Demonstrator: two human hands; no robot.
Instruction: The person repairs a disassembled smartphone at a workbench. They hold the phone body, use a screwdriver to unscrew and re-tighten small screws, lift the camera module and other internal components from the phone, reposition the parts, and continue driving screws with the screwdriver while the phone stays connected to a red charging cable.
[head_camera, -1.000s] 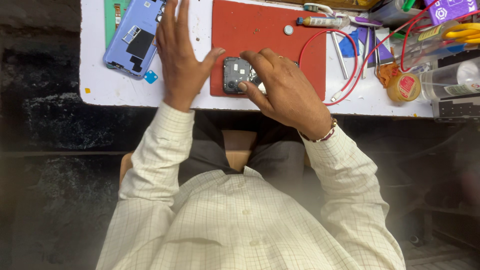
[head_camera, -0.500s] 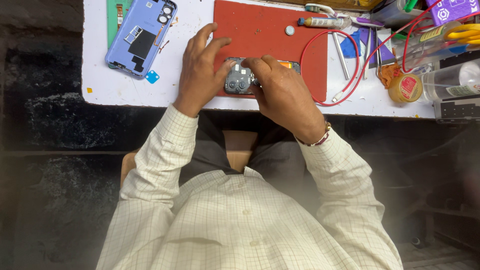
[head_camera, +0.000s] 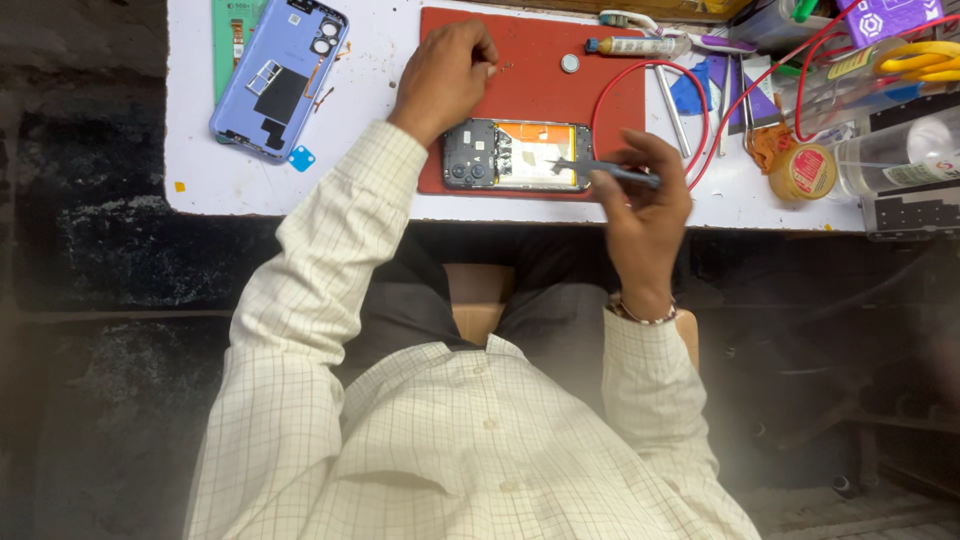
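Opened phone (head_camera: 518, 155) lies on the red mat (head_camera: 540, 75), on the bench (head_camera: 380, 170).
Right hand (head_camera: 645, 195) grips tweezers (head_camera: 600, 169) over it; left hand (head_camera: 445, 75) rests curled, fingertips pinched, on the mat.

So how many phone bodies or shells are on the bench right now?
2. The opened phone lies on the red mat between both hands; the blue back cover lies inner side up at the bench's left end. Clutter at the right could hide others.

The opened phone (head_camera: 517, 155) lies on the mat (head_camera: 540, 80). At its ten o'clock lies the back cover (head_camera: 280, 80); at one o'clock, the tube (head_camera: 632, 45); at three o'clock, the small jar (head_camera: 802, 170).
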